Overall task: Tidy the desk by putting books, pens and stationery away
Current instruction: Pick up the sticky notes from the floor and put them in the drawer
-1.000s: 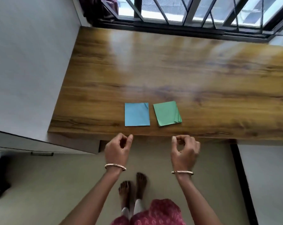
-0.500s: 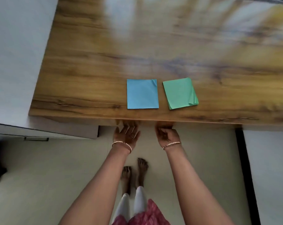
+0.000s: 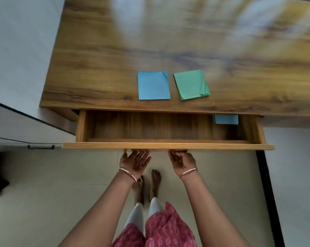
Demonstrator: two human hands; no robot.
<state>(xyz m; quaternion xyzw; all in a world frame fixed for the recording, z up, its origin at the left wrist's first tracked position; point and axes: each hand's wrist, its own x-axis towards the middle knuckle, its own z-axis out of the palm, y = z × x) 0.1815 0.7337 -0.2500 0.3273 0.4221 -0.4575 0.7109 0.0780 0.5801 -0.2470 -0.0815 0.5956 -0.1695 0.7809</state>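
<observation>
right hand (image 3: 181, 161) curls fingers under the drawer (image 3: 168, 146) front; left hand (image 3: 135, 162) fingertips hidden beneath, perhaps gripping

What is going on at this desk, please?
A person stands at the desk with both hands under the front of the open drawer: the left hand palm up, the right hand curled under its edge. A blue pad and a green pad lie side by side on top; a second blue pad sits inside the drawer.

Soft daylight glares off the blurred far desk (image 3: 97, 68); edges bow.
</observation>
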